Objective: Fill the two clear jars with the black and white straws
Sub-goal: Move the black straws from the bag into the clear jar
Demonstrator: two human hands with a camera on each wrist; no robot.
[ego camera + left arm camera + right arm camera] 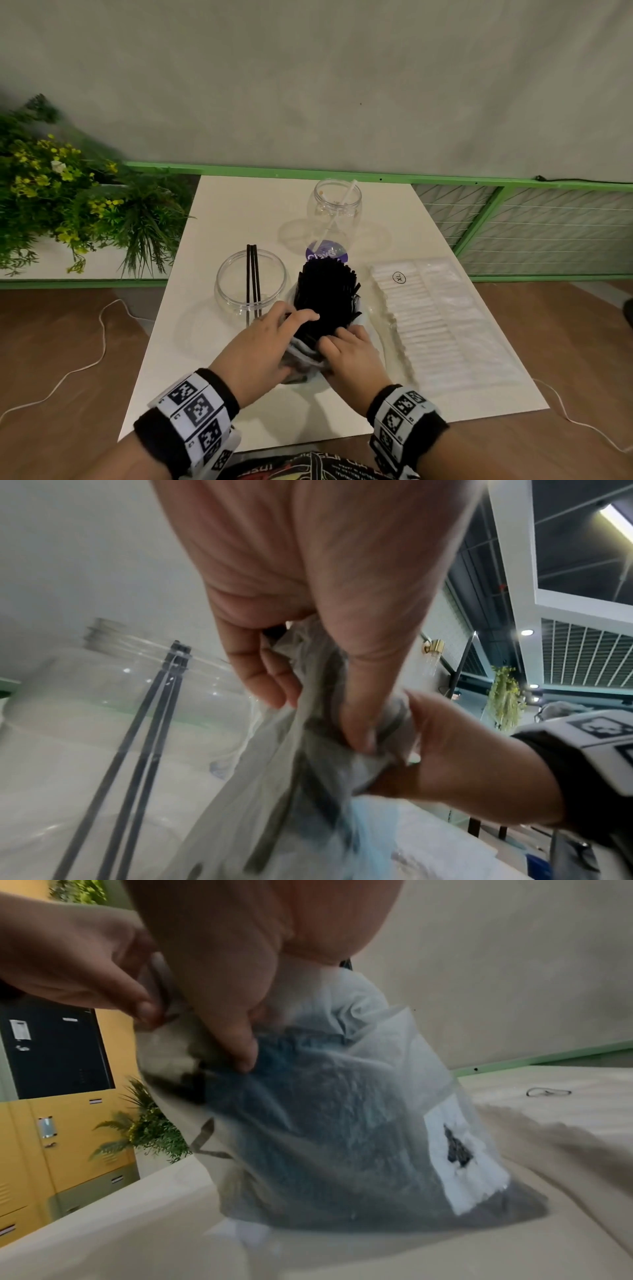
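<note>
Item: black straws, bundled in a bag between our hands. Left hand and right hand pinch the bag. Jar beside left hand. Next, likely: pull a few free.

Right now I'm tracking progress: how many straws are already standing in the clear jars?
3: two black straws in the near jar, one white straw in the far jar. None looks hidden.
</note>
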